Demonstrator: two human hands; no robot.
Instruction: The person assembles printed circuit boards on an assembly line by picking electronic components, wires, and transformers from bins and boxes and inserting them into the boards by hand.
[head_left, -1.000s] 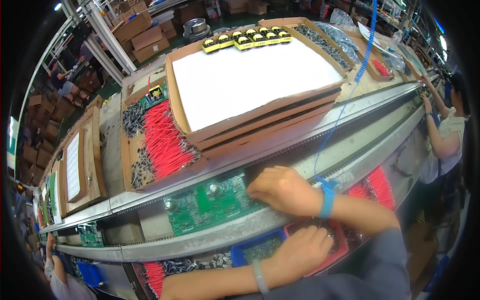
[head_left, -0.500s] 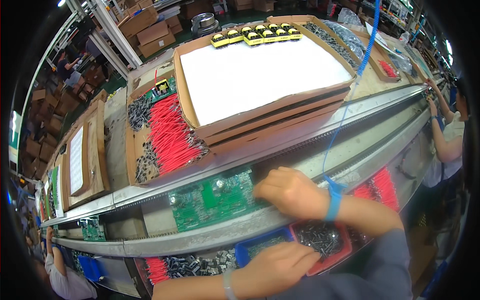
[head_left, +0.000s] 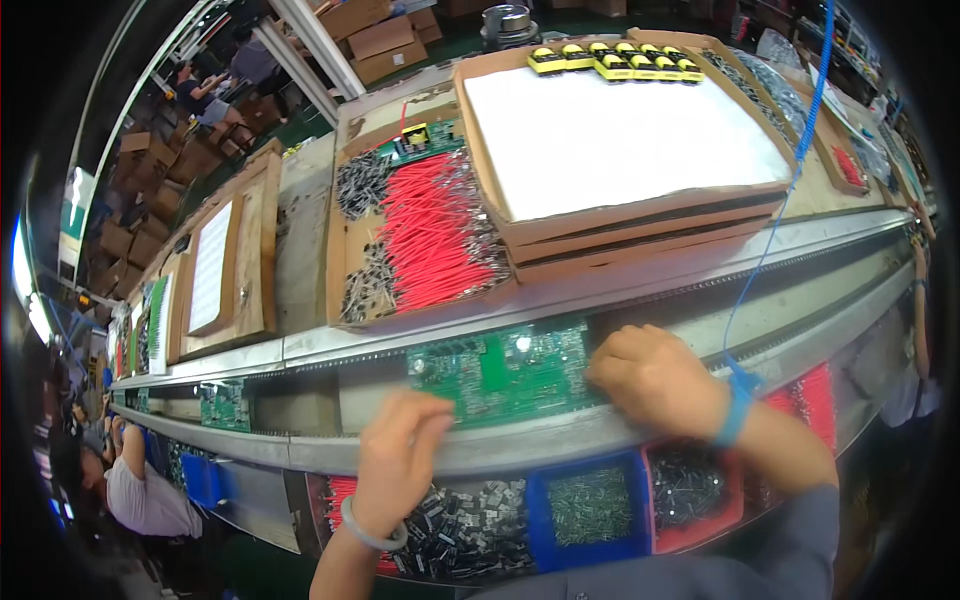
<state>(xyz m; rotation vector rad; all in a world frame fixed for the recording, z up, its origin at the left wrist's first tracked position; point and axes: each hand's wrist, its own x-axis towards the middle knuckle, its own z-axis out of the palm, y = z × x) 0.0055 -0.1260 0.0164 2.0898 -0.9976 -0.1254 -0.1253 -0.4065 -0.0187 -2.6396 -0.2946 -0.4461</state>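
Observation:
A green circuit board [head_left: 540, 372] with several mounted parts lies in the conveyor channel before me. My right hand [head_left: 655, 380], a blue wrist strap [head_left: 738, 405] on its arm, is at the board's right edge. Its fingers are curled down, and whatever they hold is hidden. At the board's lower left corner is my left hand [head_left: 398, 450], above the near rail, with a pale band on the wrist. Thumb and fingers are drawn together in a pinch; I cannot make out what is between them.
Below the rail sit a blue bin [head_left: 588, 505] of small pins, a red bin [head_left: 690, 490] of dark parts and loose black components [head_left: 470, 530]. Beyond the rail, red wires [head_left: 430, 235] fill a carton beside stacked trays [head_left: 640, 215]. A blue cord [head_left: 815, 95] hangs right. A co-worker [head_left: 145, 490] sits left.
My left hand has gone from the bins at the right to the board's lower left corner. My right hand stays by the board's right edge. The whole view has shifted.

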